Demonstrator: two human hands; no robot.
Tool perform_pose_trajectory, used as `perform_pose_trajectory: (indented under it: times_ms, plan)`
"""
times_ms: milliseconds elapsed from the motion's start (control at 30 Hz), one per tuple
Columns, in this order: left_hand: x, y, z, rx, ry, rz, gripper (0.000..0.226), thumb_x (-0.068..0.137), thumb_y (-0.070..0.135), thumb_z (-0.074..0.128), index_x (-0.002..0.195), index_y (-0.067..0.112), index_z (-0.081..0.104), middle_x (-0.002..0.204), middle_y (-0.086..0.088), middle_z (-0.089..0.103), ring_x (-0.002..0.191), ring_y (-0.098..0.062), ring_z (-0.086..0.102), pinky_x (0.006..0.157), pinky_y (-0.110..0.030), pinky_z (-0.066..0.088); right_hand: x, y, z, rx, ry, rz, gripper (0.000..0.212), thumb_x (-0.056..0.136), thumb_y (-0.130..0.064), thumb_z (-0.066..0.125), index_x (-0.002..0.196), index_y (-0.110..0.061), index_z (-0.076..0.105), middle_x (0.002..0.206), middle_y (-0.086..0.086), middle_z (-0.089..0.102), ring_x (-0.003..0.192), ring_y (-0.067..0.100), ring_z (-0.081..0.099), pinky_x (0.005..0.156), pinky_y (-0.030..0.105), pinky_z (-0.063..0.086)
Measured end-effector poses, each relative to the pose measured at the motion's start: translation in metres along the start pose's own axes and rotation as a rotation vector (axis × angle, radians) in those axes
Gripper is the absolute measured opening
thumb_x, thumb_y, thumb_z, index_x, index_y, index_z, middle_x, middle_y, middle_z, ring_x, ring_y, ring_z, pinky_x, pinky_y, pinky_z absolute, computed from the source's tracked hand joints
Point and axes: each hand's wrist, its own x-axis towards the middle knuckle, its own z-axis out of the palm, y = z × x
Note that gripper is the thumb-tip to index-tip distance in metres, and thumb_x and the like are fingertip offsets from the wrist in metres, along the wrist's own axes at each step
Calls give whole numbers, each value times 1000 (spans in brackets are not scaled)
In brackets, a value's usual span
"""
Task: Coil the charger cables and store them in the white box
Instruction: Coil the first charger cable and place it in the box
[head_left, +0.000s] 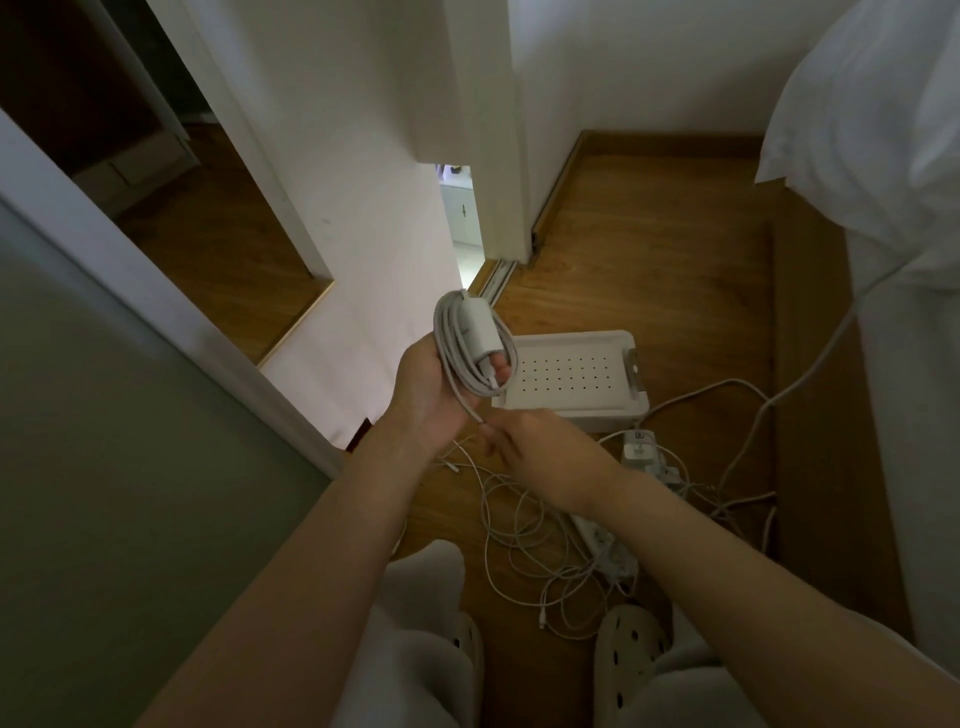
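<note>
Charger cable (470, 343) – where's it at, head view?
— In the left hand (428, 395), wound into a coil w/ its white adapter inside the loops. It's held up off the floor and overlaps the left edge of the white box (597, 410) in the pic. Fingers curled round the coil, tips showing thru the loops
Right hand (524, 441)?
— Just below the coil, thumb + forefinger pinched on the cable's loose tail
Box contents?
— It sits on the wood floor (649, 260) and shows a flat perforated face; can't tell if that's lid or bottom. Near-left corner hidden by the coil
Anything else hard to read?
— Loose cables (524, 535) tangled on the floor btw box & slippers (628, 644), around a power strip (605, 545) partly hidden by the right forearm. Bedding (872, 104) cut off at the right edge
</note>
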Motion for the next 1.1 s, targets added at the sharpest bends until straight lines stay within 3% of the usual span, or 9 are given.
perform_pose_trajectory:
  times_ms: [167, 267, 400, 567, 700, 833, 900, 1000, 1100]
  plan:
    - [-3, 7, -6, 281, -53, 48, 32, 91, 18, 39, 85, 8, 69, 84, -14, 58, 59, -20, 51, 42, -21, 45, 0, 22, -17, -88, -49, 73, 35, 100, -37, 36, 77, -17, 55, 75, -5, 55, 64, 8, 50, 63, 25, 38]
    - [-5, 9, -10, 472, -42, 36, 49, 97, 17, 33, 70, 12, 73, 67, -9, 59, 49, -19, 49, 39, -20, 39, -2, 24, -28, -176, -4, 26, 37, 98, -40, 37, 89, -13, 62, 86, -4, 55, 77, 11, 51, 71, 26, 41]
    - [-10, 12, -11, 590, -50, -10, 46, 97, 19, 32, 74, 11, 70, 67, -11, 55, 42, -19, 43, 36, -18, 30, -2, 26, -32, -274, 18, -25, 36, 98, -40, 38, 102, -14, 63, 97, -2, 54, 85, 10, 48, 74, 24, 39]
    - [-13, 17, -12, 652, 1, -37, 49, 98, 27, 35, 63, 20, 69, 64, -4, 54, 46, -16, 45, 41, -16, 31, -1, 31, -37, -349, -9, 16, 34, 98, -39, 36, 96, -16, 61, 98, 0, 63, 91, 17, 59, 81, 30, 47]
    - [-14, 21, -26, 1101, -114, -11, 37, 95, 38, 44, 74, 34, 73, 79, -10, 63, 67, -18, 58, 69, -29, 41, -4, 31, -44, -261, -8, 79, 34, 91, -51, 42, 82, -20, 54, 68, -9, 53, 61, 6, 51, 57, 18, 40]
    - [-10, 24, -41, 1500, -264, 65, 14, 76, 44, 53, 88, 43, 62, 90, 3, 62, 70, 2, 61, 60, -17, 51, -3, 30, -45, -214, 31, 86, 31, 91, -45, 49, 66, -28, 42, 65, -10, 49, 56, 2, 44, 54, 16, 37]
    - [-8, 23, -42, 1476, -243, 47, 18, 78, 51, 56, 91, 39, 60, 91, 2, 61, 72, -6, 62, 56, -20, 51, -2, 30, -44, -191, 64, 95, 27, 93, -41, 49, 70, -27, 45, 68, -9, 50, 59, 4, 47, 52, 16, 35]
    - [-6, 17, -40, 1484, -174, 57, 13, 92, 42, 51, 94, 33, 60, 95, -1, 59, 78, -23, 61, 55, -24, 50, 0, 30, -43, -186, 133, 116, 25, 95, -37, 48, 75, -22, 49, 72, -5, 52, 60, 7, 47, 50, 16, 32]
    - [3, 10, -45, 1615, -75, 154, 12, 95, 38, 48, 101, 30, 55, 103, 3, 51, 85, -13, 56, 60, -20, 49, 1, 28, -41, -211, 230, 148, 29, 97, -37, 45, 86, -14, 60, 76, 0, 59, 64, 13, 53, 55, 23, 39]
